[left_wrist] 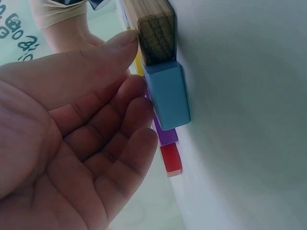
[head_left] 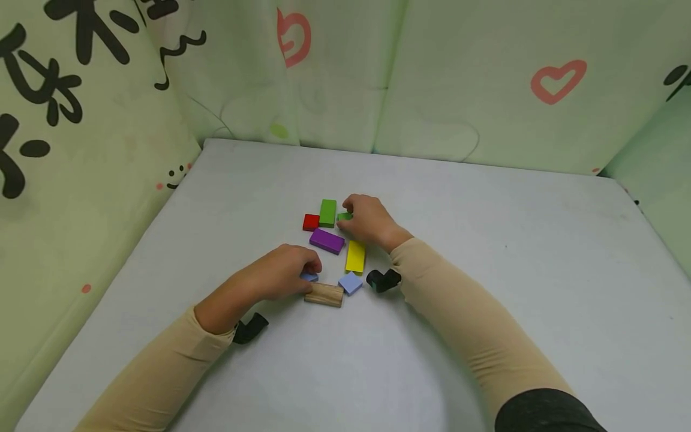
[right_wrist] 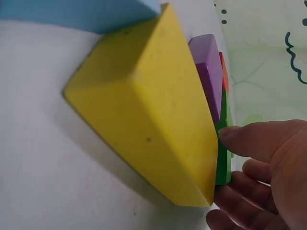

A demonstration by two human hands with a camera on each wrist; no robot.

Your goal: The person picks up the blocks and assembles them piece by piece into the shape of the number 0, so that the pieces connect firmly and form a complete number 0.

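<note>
My right hand [head_left: 371, 221] pinches a small green block [head_left: 344, 216] between thumb and fingers, beside a longer green block [head_left: 327, 213]. In the right wrist view its thumb [right_wrist: 231, 137] lies on the green piece, partly hidden behind a yellow block [right_wrist: 158, 120]. My left hand [head_left: 283, 269] is over a blue block [left_wrist: 168, 98] and the end of a wooden block [head_left: 324, 294], fingers loosely bent. In the left wrist view its thumb tip is right at the wood's edge, and the fingertips are along the blue block's upper side.
Between the hands lie a purple block [head_left: 327, 241], a red block [head_left: 311, 222] and a second blue block [head_left: 350, 283], forming a rough ring with the others on the white table [head_left: 513, 288]. Black wrist devices [head_left: 383, 280] hang under both sleeves. Printed curtains [head_left: 459, 78] border the table.
</note>
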